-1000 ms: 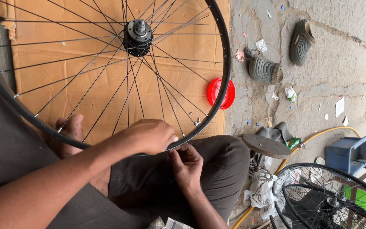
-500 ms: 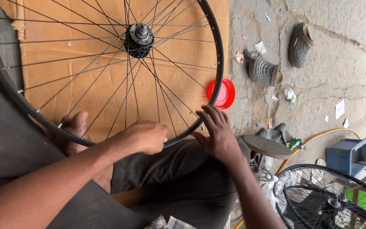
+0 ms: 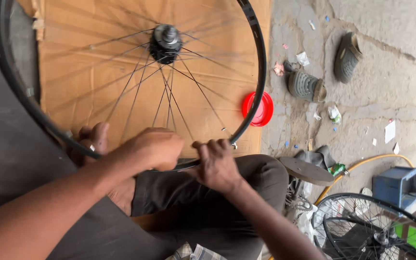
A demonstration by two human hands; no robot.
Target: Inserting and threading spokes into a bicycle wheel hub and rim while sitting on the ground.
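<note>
Head view: person is sitting on the ground, bicycle wheel [image 3: 121, 82] standing upright over the lap. Left hand [image 3: 152, 148] and right hand [image 3: 216, 163] are both closing on the rim's [image 3: 258, 62] lowest stretch, side by side. Spokes are blurring, so the wheel is probably turning. Risk: fingers straying inward are likely getting caught by passing spokes; a slackening grip is letting the wheel tip toward the red lid [image 3: 261, 110].
</note>
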